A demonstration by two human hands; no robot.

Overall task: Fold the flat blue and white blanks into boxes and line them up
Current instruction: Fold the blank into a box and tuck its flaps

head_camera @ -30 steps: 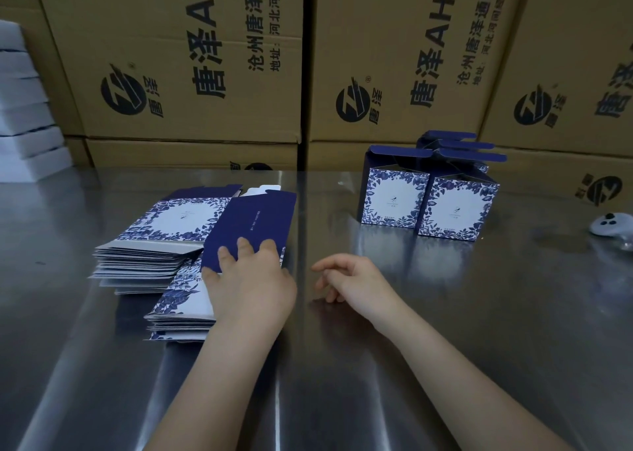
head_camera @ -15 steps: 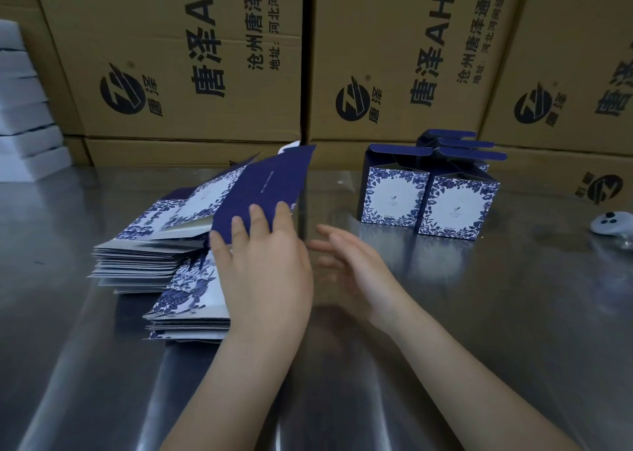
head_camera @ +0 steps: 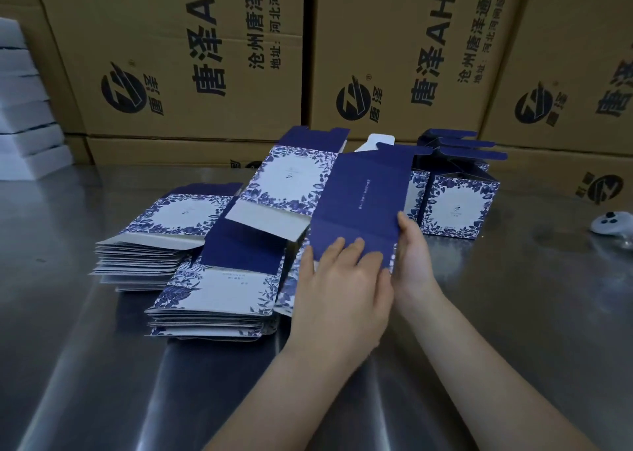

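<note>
Blue and white across the steel table (head_camera: 102, 365). Held one flat blank (head_camera: 363, 197) up off the surface with both hands, tilted back, its plain dark-blue panel toward the camera and a floral white panel to the left of that. Laid the fingers of the left hand (head_camera: 342, 286) over the lower dark-blue flap, curled onto it, thumb out of sight behind the card. Pinched the right edge of the same blank with the right hand (head_camera: 416, 255), thumb on the front, fingers tucked behind. Had the two hands touching at the card's lower right corner. Saw two piles of unfolded card below and left of it: the near stack (head_camera: 219, 289) just beside the left hand, floral face up with a dark-blue panel at its far end, and the far stack (head_camera: 171, 210) beyond that and farther left, edges fanned a little. Found the folded boxes (head_camera: 459, 207) behind the held card to the right, upright and side by side on the steel, top flaps open, partly hidden; could not count them for certain. Noted brown cartons (head_camera: 191, 56) printed with black logos and Chinese characters walling off the back of the table, a pile of white slabs (head_camera: 24, 108) at the far left, and a small white controller (head_camera: 613, 222) lying near the right edge, apart from the boxes.
</note>
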